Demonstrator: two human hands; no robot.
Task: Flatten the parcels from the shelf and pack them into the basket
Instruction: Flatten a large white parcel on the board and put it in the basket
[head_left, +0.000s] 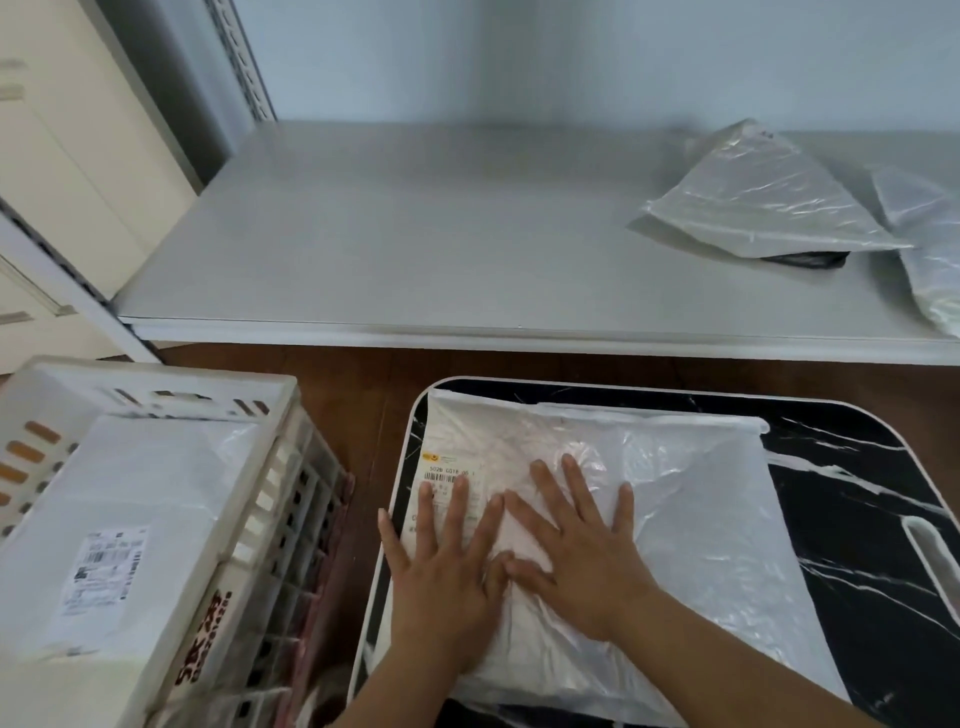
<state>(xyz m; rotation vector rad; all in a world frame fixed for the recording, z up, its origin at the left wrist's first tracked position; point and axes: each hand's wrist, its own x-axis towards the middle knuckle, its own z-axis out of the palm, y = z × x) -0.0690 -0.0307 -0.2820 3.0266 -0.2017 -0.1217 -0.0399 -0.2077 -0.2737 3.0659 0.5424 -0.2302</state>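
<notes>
Two hands, left hand (447, 566) & right hand (582, 551), fingers straight, press flat on white poly mailer (675, 519) atop marble-look table (857, 519); basket (260, 499) at 9 o'clock, w/ labelled parcel (119, 530) inside.

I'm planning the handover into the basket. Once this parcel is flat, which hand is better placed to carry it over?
Probably the left hand: it presses the parcel at its basket-side edge, and the basket stands just to its left. The right hand lies farther away and would have to cross over.
</notes>
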